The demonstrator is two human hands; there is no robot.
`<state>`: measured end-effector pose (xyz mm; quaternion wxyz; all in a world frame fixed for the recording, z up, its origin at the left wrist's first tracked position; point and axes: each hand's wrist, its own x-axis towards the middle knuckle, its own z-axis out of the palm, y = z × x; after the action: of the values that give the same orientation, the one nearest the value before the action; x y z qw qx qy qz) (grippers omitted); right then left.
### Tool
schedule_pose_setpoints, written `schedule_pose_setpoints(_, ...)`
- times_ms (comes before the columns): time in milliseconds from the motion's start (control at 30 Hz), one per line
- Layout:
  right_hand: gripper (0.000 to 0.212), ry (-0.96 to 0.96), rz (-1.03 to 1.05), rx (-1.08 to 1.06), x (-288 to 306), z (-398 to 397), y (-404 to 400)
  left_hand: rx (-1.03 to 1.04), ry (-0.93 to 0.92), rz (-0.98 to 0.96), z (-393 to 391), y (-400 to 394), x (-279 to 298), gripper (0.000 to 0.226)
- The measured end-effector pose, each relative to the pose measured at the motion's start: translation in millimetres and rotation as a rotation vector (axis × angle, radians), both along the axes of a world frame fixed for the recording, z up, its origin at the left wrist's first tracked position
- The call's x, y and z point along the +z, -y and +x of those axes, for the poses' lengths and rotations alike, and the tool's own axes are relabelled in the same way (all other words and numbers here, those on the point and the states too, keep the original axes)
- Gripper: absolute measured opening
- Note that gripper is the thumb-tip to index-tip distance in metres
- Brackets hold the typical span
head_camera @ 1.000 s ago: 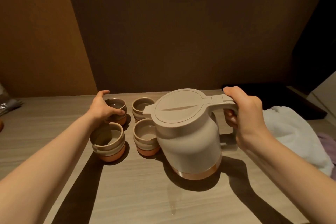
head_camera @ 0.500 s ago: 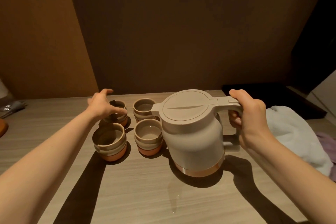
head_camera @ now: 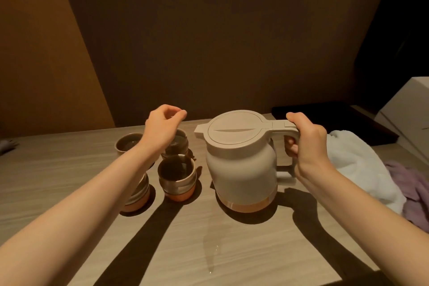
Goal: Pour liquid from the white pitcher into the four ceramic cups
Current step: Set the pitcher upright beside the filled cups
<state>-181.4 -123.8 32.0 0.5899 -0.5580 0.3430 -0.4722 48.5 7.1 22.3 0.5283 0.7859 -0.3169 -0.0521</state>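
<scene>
From the head camera, the right hand [head_camera: 306, 144] is wrapped around the handle of the upright white pitcher [head_camera: 241, 160], whose spout points left toward the four ceramic cups [head_camera: 177, 175] just beyond it. The left hand [head_camera: 162, 127] hovers above the far cups, fingers loosely curled and seemingly holding nothing, though its underside is hidden. Bare table [head_camera: 232, 251] lies open toward the wrists; a white towel [head_camera: 357, 165] crowds the right hand's outer side.

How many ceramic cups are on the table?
4: far-left cup; far-right cup below the left hand; near-left cup partly behind the forearm; near-right cup.
</scene>
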Motion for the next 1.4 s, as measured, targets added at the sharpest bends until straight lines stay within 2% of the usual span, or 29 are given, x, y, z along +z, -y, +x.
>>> schedule_pose_setpoints(133,0.037,0.012,0.016,-0.001,-2,2,5,-0.061,-0.227,-0.04,-19,10,-6,0.033)
schedule_pose_setpoints(300,0.034,0.04,0.031,-0.012,-7,13,14,-0.14,-0.722,-0.161,-27,19,-20,0.049)
schedule_pose_setpoints(400,0.032,0.059,0.062,0.007,-12,25,19,-0.142,-0.87,-0.246,-24,23,-27,0.062)
schedule_pose_setpoints(467,0.031,0.071,0.077,0.025,-17,32,23,-0.143,-0.907,-0.279,-22,24,-29,0.061)
schedule_pose_setpoints(633,0.033,0.055,0.093,0.048,-35,51,29,-0.131,-0.958,-0.306,-18,24,-31,0.055)
schedule_pose_setpoints(733,0.035,0.056,0.113,0.066,-44,59,32,-0.119,-0.974,-0.301,-14,22,-35,0.061)
schedule_pose_setpoints(900,0.035,0.064,0.147,0.085,-55,60,39,-0.114,-0.937,-0.274,-15,22,-40,0.059)
schedule_pose_setpoints(1067,0.037,0.03,0.146,0.086,-64,57,48,-0.142,-0.814,-0.193,-24,23,-40,0.047)
schedule_pose_setpoints(1200,0.046,-0.09,0.015,0.02,-67,56,43,-0.13,-0.717,-0.186,-33,23,-43,0.025)
schedule_pose_setpoints(1300,0.049,-0.279,-0.179,-0.02,-62,47,35,-0.077,-0.636,-0.141,-44,22,-45,0.048)
schedule_pose_setpoints(1400,0.038,-0.407,-0.275,0.0,-67,31,27,-0.051,-0.563,-0.162,-59,19,-46,0.069)
